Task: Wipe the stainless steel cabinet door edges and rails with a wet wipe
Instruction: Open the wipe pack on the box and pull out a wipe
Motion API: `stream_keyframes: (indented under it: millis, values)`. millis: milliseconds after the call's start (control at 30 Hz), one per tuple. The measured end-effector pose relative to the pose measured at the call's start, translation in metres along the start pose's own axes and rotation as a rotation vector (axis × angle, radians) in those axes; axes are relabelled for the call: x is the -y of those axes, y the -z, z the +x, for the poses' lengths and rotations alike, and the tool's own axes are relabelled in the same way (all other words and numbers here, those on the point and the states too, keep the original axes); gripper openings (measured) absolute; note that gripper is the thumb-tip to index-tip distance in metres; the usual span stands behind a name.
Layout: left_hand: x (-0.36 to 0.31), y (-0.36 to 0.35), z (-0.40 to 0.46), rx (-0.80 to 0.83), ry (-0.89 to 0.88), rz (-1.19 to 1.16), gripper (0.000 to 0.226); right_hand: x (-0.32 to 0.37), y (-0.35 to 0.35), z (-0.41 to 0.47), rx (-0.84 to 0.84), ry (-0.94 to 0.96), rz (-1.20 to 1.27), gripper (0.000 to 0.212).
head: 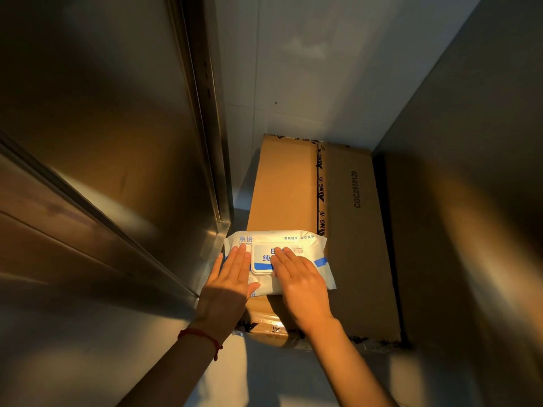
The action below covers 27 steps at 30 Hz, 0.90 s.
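A white and blue pack of wet wipes [311, 242] lies on the near end of a cardboard box [346, 201]. My left hand [229, 283] rests flat on the pack's left part, fingers straight and together. My right hand [299, 280] lies flat over the pack's lid flap [263, 259], covering its right side. Neither hand grips anything. The stainless steel cabinet door [97, 127] fills the left of the view, with its vertical edge and rail [211, 136] running down to just above the pack.
A slanted steel rail [88, 207] crosses the lower left. A white wall [293, 69] stands behind the box. A grey steel panel [470, 171] closes in the right side. Pale floor [279, 377] shows between my forearms. A red string bracelet [202, 336] circles my left wrist.
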State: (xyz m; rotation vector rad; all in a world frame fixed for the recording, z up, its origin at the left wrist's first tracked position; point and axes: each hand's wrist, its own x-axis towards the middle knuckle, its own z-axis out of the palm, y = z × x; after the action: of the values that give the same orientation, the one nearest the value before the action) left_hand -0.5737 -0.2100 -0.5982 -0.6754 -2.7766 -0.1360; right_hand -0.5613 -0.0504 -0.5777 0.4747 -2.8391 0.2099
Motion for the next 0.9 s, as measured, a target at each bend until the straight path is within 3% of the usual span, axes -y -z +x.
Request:
stream_keyframes:
  millis: [500,900]
  values:
    - [-0.006,0.004,0.004,0.047,0.032,-0.076,0.074,0.001,0.009,0.016,-0.089,-0.074,0.116,0.058]
    - [-0.003,0.002,0.004,0.084,0.027,-0.06,0.076,0.008,0.012,0.034,-0.133,-0.115,0.034,0.061]
